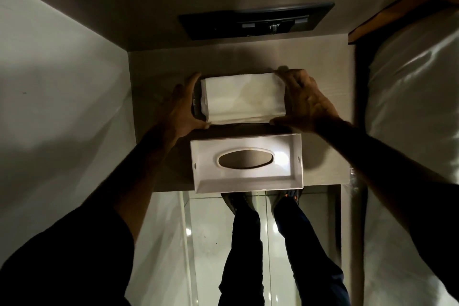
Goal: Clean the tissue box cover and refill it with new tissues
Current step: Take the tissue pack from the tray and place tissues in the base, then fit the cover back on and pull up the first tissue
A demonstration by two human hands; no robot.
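A white stack of tissues [242,98] lies on a dark base tray [196,107] at the middle of a small beige table [154,74]. My left hand [181,109] grips the stack's left end, thumb at the near edge and fingers at the far corner. My right hand [305,102] grips the right end the same way. The white tissue box cover [248,181] lies upside down nearer to me, its oval slot facing down and its near edge over the table's front edge. It is empty.
A dark switch panel [255,20] is set in the wall behind the table. A bed with white bedding [409,97] and a wooden headboard [402,12] stands to the right. A white wall [54,82] closes the left side. My legs and shoes [263,206] stand on the glossy floor below.
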